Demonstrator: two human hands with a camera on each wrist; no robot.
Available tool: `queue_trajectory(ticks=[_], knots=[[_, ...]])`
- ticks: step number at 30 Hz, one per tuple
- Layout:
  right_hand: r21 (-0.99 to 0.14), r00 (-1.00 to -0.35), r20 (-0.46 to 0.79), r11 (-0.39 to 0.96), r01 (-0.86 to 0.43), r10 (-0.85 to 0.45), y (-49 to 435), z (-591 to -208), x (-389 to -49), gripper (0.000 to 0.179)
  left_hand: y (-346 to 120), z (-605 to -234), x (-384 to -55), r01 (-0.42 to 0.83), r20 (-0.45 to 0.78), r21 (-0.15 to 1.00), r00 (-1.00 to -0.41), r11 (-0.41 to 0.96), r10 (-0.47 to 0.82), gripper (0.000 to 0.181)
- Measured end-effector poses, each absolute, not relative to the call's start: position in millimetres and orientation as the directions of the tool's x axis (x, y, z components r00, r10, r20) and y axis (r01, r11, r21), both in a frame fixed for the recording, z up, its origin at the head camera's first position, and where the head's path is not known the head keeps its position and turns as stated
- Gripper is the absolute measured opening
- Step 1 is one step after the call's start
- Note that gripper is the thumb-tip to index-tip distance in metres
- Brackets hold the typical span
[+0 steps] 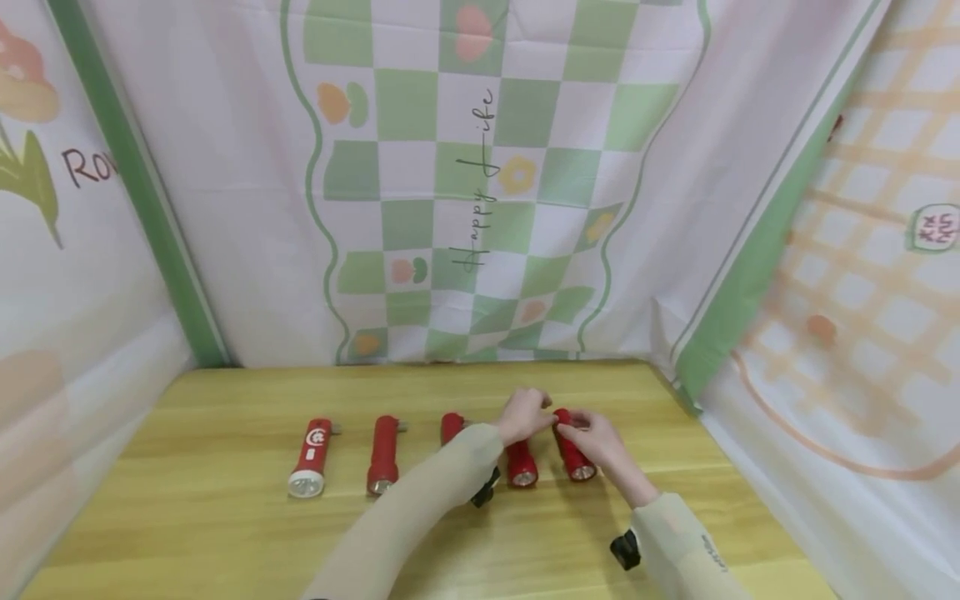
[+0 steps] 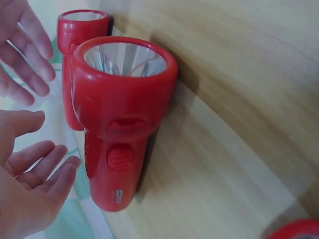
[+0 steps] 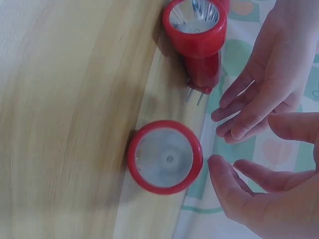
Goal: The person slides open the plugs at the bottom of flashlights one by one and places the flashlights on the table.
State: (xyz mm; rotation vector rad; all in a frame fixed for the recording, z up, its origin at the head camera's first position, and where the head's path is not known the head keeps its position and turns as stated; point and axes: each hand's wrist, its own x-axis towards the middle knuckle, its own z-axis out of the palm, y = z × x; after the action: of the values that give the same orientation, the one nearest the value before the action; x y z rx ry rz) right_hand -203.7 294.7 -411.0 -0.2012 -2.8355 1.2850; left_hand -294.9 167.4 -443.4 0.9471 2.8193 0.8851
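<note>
Several flashlights lie in a row on the wooden table. My right hand [image 1: 600, 442] is at the tail of the rightmost red flashlight [image 1: 577, 457], its fingers loosely bent beside it. Seen in the right wrist view, thumb and fingers of the right hand [image 3: 274, 184] are spread apart, close to the round lens of that red flashlight [image 3: 164, 158]. My left hand [image 1: 522, 415] hovers over the back end of the neighbouring red flashlight [image 1: 521, 467], fingers pointing toward the right hand. In the left wrist view, the left hand [image 2: 32, 179] has relaxed fingers and nothing in them.
Left along the row are a red flashlight [image 1: 452, 427] partly behind the left sleeve, another red flashlight [image 1: 384, 454] and a white-headed flashlight [image 1: 311, 458]. Metal plug prongs [image 3: 194, 94] stick out of one. A checked cloth [image 1: 480, 208] hangs behind the table [image 1: 225, 517].
</note>
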Motion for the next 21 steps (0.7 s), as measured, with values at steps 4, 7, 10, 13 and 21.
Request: queue_trajectory(ticks=[4, 7, 10, 13, 21], knots=[[-0.762, -0.993, 0.003, 0.644, 0.072, 0.116, 303.5, -416.6, -204.6, 0.055, 173.3, -445.4, -294.6, 0.535, 0.115, 0.542, -0.811, 0.648, 0.573, 0.032], [-0.754, -0.992, -0.017, 0.65, 0.096, 0.127, 305.8, -416.4, -204.4, 0.057, 177.1, -446.2, -294.2, 0.525, 0.101, 0.549, -0.814, 0.65, 0.572, 0.032], [-0.735, -0.986, -0.068, 0.661, 0.152, 0.152, 305.7, -413.2, -204.1, 0.056, 180.7, -446.8, -294.3, 0.512, 0.084, 0.553, -0.819, 0.658, 0.567, 0.033], [-0.71, -0.981, -0.092, 0.679, 0.186, 0.173, 307.7, -413.3, -205.1, 0.056, 184.1, -448.0, -295.2, 0.494, 0.06, 0.551, -0.827, 0.672, 0.559, 0.035], [-0.685, -0.976, -0.122, 0.696, 0.216, 0.183, 315.5, -418.3, -206.0, 0.053, 188.8, -450.3, -299.9, 0.478, 0.021, 0.542, -0.83, 0.691, 0.557, 0.042]])
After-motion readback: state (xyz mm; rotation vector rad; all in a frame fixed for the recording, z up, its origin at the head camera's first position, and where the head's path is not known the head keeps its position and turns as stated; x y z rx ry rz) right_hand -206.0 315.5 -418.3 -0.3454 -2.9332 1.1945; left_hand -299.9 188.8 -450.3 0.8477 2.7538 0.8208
